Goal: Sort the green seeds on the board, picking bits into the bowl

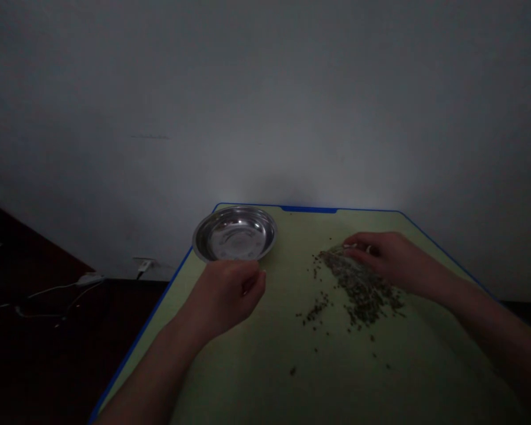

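Observation:
My right hand (387, 257) pinches the edge of a thin see-through plastic bag (347, 264) lying on the table. Small dark pieces, like seeds or peppercorns (365, 304), lie in a heap below the bag and seem to fill part of it; I cannot tell which are inside. Just in front of a shiny round steel bowl (239, 236), my left hand (232, 292) is closed, thumb against curled fingers. Whatever it may hold is hidden. The bowl stands upright at the table's far left, and no contents show in it.
The pale green table (265, 366) has a blue rim and touches a plain wall (265, 106). More dark pieces are scattered across its middle. On the left, a white power strip (89, 278) with cables lies near the dark floor, beside a wall socket (144, 264). The light is dim.

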Demonstrator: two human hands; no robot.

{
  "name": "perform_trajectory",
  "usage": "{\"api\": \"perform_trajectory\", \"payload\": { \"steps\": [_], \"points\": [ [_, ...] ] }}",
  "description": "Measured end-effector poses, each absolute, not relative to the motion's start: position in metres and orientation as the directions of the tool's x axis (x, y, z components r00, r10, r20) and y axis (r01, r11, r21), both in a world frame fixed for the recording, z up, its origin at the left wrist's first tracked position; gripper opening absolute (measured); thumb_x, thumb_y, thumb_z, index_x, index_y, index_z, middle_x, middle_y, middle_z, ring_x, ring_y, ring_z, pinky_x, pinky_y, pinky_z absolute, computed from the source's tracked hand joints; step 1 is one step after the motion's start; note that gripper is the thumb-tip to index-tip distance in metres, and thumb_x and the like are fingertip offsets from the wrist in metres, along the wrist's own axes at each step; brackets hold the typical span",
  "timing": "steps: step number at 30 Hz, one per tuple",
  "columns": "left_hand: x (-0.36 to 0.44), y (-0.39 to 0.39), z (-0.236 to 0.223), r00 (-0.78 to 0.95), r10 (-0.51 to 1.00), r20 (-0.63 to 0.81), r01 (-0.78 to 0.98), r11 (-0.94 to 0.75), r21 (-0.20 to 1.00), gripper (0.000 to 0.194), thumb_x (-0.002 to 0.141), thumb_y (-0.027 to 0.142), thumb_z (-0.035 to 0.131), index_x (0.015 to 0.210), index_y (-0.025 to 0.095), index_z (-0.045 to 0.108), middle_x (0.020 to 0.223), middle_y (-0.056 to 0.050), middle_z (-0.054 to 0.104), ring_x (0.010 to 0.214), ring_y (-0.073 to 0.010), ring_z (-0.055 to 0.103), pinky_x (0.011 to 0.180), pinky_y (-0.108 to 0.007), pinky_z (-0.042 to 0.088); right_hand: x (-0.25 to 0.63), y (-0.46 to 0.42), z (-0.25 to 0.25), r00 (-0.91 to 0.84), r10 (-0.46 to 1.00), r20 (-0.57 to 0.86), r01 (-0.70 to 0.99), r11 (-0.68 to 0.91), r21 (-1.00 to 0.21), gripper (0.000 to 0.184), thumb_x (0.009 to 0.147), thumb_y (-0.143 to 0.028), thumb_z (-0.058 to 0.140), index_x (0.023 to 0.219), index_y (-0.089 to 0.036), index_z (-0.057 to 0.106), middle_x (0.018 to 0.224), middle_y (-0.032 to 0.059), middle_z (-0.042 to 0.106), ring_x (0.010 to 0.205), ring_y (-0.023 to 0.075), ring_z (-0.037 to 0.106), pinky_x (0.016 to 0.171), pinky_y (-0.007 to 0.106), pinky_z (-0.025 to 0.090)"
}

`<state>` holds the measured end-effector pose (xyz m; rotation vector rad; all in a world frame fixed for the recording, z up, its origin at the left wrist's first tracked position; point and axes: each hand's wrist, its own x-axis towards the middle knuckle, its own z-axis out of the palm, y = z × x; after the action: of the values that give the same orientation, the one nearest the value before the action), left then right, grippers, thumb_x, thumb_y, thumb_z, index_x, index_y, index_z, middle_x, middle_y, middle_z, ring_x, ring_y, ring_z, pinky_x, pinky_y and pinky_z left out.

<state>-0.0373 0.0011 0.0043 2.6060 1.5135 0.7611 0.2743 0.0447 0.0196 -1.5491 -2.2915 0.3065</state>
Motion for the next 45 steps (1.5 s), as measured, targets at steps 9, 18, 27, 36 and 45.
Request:
{"api": "perform_trajectory", "payload": {
  "steps": [9, 18, 27, 36, 45],
  "points": [
    [-0.041, 0.004, 0.002, 0.454, 0.780, 0.431, 0.797, -0.571, 0.195, 0.036, 0.086, 0.025, 0.045, 0.052, 0.017, 0.035, 0.045, 0.007, 0.029, 0.040, -0.0057, 0.030, 0.047, -0.023, 0.017, 0.373, 0.067, -0.021, 0.011, 0.998, 0.061, 0.928, 0.012, -0.373, 0.026, 0.088, -0.037, 0.053, 0.083, -0.017, 0.068, 0.061, 0.0018, 0.066, 0.055, 0.0167, 0.060, 0.055, 0.031, 0.046],
    [-0.042, 0.006, 0.001, 0.433, 0.822, 0.371, 0.815, -0.532, 0.228, 0.038, 0.088, 0.031, 0.042, 0.053, 0.017, 0.038, 0.045, 0.006, 0.032, 0.041, -0.0067, 0.035, 0.047, -0.022, 0.020, 0.331, 0.070, -0.035, -0.202, 0.976, -0.086, 0.872, 0.139, -0.470, 0.025, 0.094, -0.039, 0.055, 0.091, -0.015, 0.063, 0.082, -0.0003, 0.065, 0.067, 0.0130, 0.061, 0.064, 0.031, 0.051],
    [-0.042, 0.005, 0.002, 0.430, 0.833, 0.348, 0.821, -0.521, 0.233, 0.038, 0.088, 0.032, 0.042, 0.054, 0.017, 0.038, 0.046, 0.006, 0.032, 0.042, -0.0071, 0.035, 0.048, -0.022, 0.019, 0.285, 0.056, -0.022, -0.376, 0.926, -0.044, 0.773, 0.287, -0.566, 0.023, 0.092, -0.030, 0.050, 0.078, -0.018, 0.062, 0.066, -0.0008, 0.060, 0.062, 0.0137, 0.057, 0.060, 0.028, 0.045],
    [-0.041, 0.004, 0.003, 0.425, 0.835, 0.350, 0.818, -0.520, 0.247, 0.038, 0.087, 0.032, 0.042, 0.052, 0.017, 0.036, 0.045, 0.006, 0.031, 0.041, -0.0069, 0.034, 0.047, -0.022, 0.019, 0.253, 0.027, -0.008, -0.412, 0.911, -0.004, 0.759, 0.341, -0.555, 0.021, 0.086, -0.028, 0.050, 0.084, -0.020, 0.070, 0.073, 0.0029, 0.068, 0.062, 0.0153, 0.058, 0.056, 0.028, 0.041],
    [-0.039, 0.004, 0.005, 0.422, 0.841, 0.339, 0.821, -0.513, 0.253, 0.039, 0.087, 0.032, 0.042, 0.052, 0.018, 0.034, 0.046, 0.007, 0.028, 0.041, -0.0067, 0.032, 0.048, -0.023, 0.018, 0.275, 0.015, 0.009, -0.306, 0.949, 0.071, 0.798, 0.297, -0.524, 0.026, 0.088, -0.038, 0.049, 0.090, -0.021, 0.069, 0.069, 0.0022, 0.068, 0.058, 0.0163, 0.058, 0.055, 0.029, 0.042]
  ]
}}
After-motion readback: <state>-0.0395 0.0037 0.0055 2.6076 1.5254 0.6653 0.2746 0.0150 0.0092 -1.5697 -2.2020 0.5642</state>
